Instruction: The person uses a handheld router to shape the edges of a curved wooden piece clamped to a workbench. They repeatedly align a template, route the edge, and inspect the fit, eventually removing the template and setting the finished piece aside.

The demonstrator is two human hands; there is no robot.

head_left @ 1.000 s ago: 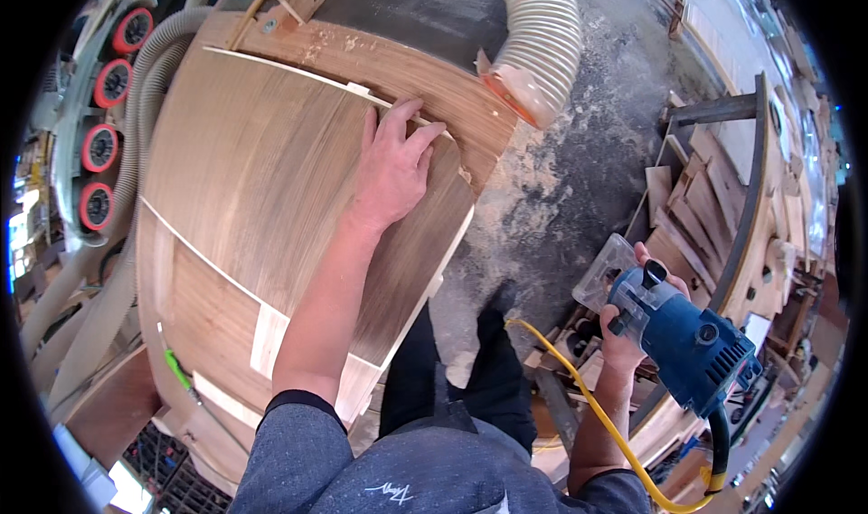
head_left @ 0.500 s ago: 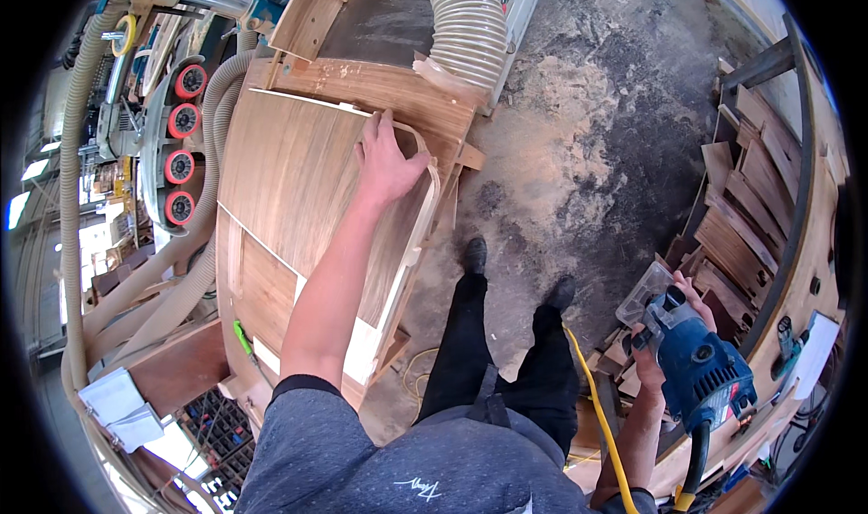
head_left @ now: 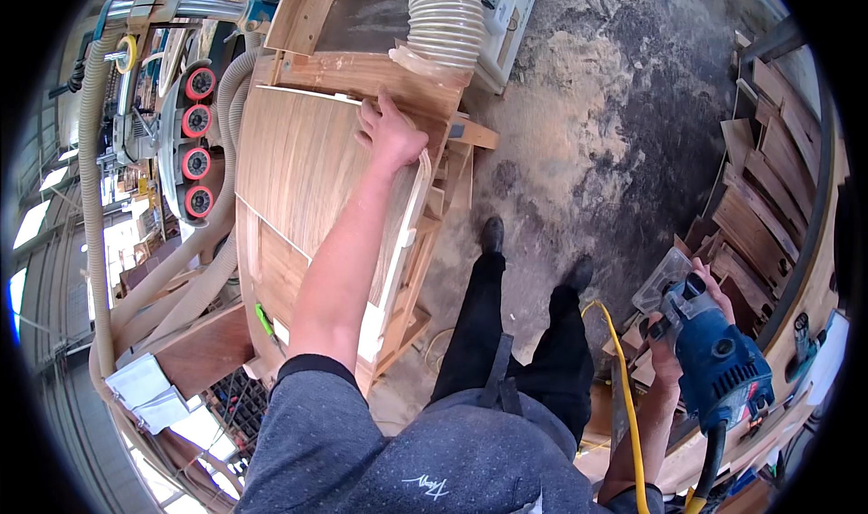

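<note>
Left hand [head_left: 393, 139] is being rested at the far right corner of the wooden panel [head_left: 307, 143], fingers loosely bent near the edge; whether anything is being pinched there cannot be told. Blue router [head_left: 723, 360] is being grasped by the right hand [head_left: 667, 362], out to the right, well apart from the panel; yellow cord [head_left: 624, 387] is being trailed from its rear end. Panel is being supported on the left, above a wooden frame [head_left: 405, 324]. Progress, judged: pale strip [head_left: 398, 256] is already being carried along the right edge, and no cutting is being done, router being held off the wood; how much edge is finished or left cannot be told. Farther out, ribbed hose [head_left: 443, 17] is being seen beyond the panel, red-rimmed wheels [head_left: 196, 164] at left, green-handled tool [head_left: 263, 320] near the panel's lower left, wood offcuts [head_left: 750, 216] being stacked at right
</note>
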